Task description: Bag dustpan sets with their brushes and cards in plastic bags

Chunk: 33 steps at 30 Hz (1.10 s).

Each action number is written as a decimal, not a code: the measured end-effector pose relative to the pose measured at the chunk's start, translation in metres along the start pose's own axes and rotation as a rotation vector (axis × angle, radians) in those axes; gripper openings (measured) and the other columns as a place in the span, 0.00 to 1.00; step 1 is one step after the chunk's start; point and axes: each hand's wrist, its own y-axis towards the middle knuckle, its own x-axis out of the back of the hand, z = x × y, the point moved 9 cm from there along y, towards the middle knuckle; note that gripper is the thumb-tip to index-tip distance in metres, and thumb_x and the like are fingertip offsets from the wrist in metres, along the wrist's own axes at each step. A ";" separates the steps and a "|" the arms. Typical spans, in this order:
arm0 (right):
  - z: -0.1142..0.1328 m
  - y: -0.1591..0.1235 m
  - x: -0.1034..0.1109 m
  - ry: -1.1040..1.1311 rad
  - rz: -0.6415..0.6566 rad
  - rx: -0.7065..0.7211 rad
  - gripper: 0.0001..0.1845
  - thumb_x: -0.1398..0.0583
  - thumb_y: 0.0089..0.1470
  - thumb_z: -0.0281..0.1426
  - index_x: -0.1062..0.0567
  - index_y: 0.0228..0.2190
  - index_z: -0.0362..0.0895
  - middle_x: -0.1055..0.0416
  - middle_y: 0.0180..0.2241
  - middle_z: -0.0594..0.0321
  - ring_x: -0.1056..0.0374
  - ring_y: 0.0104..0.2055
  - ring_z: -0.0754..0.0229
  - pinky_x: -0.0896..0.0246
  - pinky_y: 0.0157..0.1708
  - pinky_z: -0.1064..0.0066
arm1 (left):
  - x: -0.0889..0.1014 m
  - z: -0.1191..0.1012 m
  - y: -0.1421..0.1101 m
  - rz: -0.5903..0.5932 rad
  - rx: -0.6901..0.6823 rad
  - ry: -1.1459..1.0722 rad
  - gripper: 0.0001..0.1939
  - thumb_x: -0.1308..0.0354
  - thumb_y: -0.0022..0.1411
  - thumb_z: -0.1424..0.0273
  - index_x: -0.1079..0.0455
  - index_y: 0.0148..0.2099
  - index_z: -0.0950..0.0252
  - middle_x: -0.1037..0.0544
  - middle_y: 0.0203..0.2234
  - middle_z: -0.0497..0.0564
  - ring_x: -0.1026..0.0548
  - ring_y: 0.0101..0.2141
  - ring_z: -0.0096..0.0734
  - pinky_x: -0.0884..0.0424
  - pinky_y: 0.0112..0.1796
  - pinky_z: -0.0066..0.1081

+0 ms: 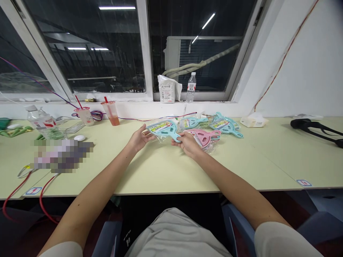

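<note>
Both my hands hold a light-blue mini dustpan set (164, 128) in a see-through plastic wrapper, raised a little over the table. At its wide left end, my left hand (139, 139) pinches the edge between thumb and fingers. My right hand (189, 143) is closed around the handle end. Just behind my right hand lies a pink dustpan set (208, 137), also wrapped. Farther back are a blue-green packaged set (193, 122) and, to the right, a small pile of blue sets (226, 125). The labels are too small to read.
Two cups with red straws (111, 113) stand at the back left, near water bottles (43, 121) and cables. A tissue pack (254, 120) and a black strap-like object (316, 129) lie right. The windowsill holds a bottle (191, 89) and a white package (168, 89).
</note>
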 end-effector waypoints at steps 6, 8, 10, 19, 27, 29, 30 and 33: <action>-0.026 -0.030 -0.039 -0.325 0.332 -0.166 0.10 0.36 0.54 0.23 0.33 0.30 0.43 0.26 0.26 0.63 0.25 0.27 0.61 0.24 0.29 0.67 | 0.050 0.005 0.020 -0.218 -0.005 0.237 0.10 0.35 0.57 0.73 0.30 0.40 0.69 0.23 0.29 0.54 0.22 0.27 0.33 0.22 0.28 0.31; -0.036 -0.044 -0.048 -0.565 0.518 -0.245 0.08 0.35 0.55 0.28 0.31 0.28 0.42 0.25 0.24 0.61 0.29 0.22 0.62 0.30 0.21 0.71 | 0.055 0.011 0.021 -0.186 0.060 0.349 0.12 0.32 0.53 0.73 0.29 0.39 0.68 0.24 0.28 0.53 0.23 0.26 0.33 0.24 0.26 0.30; -0.037 -0.048 -0.047 -0.789 0.602 -0.239 0.10 0.37 0.56 0.33 0.28 0.27 0.42 0.26 0.22 0.61 0.35 0.17 0.64 0.40 0.16 0.73 | 0.052 0.017 0.020 -0.126 0.104 0.430 0.13 0.31 0.50 0.72 0.30 0.37 0.67 0.26 0.25 0.50 0.24 0.25 0.33 0.25 0.25 0.30; 0.026 -0.002 -0.019 -1.228 0.110 0.561 0.16 0.42 0.55 0.24 0.27 0.46 0.42 0.28 0.48 0.54 0.31 0.50 0.55 0.35 0.50 0.64 | 0.037 0.017 0.015 -0.006 0.001 0.926 0.10 0.34 0.48 0.68 0.31 0.32 0.63 0.25 0.25 0.48 0.26 0.27 0.31 0.31 0.29 0.29; -0.005 0.051 -0.030 -1.562 0.314 0.420 0.37 0.42 0.51 0.17 0.37 0.63 0.37 0.39 0.63 0.45 0.44 0.67 0.48 0.44 0.62 0.61 | 0.013 -0.002 0.010 0.188 -0.395 1.544 0.07 0.41 0.56 0.69 0.26 0.39 0.61 0.21 0.37 0.51 0.24 0.41 0.38 0.30 0.40 0.33; -0.014 0.063 -0.038 -1.620 0.383 0.418 0.40 0.41 0.50 0.17 0.40 0.65 0.37 0.40 0.64 0.45 0.46 0.68 0.48 0.45 0.63 0.61 | 0.011 -0.001 0.009 0.233 -0.397 1.577 0.12 0.42 0.58 0.69 0.26 0.45 0.61 0.21 0.38 0.51 0.24 0.41 0.38 0.30 0.41 0.33; -0.018 0.068 -0.042 -1.649 0.412 0.417 0.42 0.41 0.50 0.17 0.41 0.66 0.37 0.40 0.65 0.45 0.47 0.69 0.48 0.45 0.63 0.62 | 0.010 0.001 0.009 0.249 -0.394 1.598 0.14 0.42 0.59 0.70 0.26 0.48 0.61 0.21 0.38 0.52 0.25 0.41 0.38 0.30 0.41 0.33; -0.031 0.077 -0.049 -1.733 0.462 0.383 0.42 0.40 0.50 0.18 0.41 0.66 0.38 0.38 0.63 0.46 0.45 0.67 0.48 0.42 0.60 0.63 | 0.010 0.005 0.009 0.280 -0.403 1.679 0.19 0.44 0.60 0.71 0.26 0.53 0.62 0.22 0.38 0.53 0.25 0.41 0.39 0.30 0.41 0.34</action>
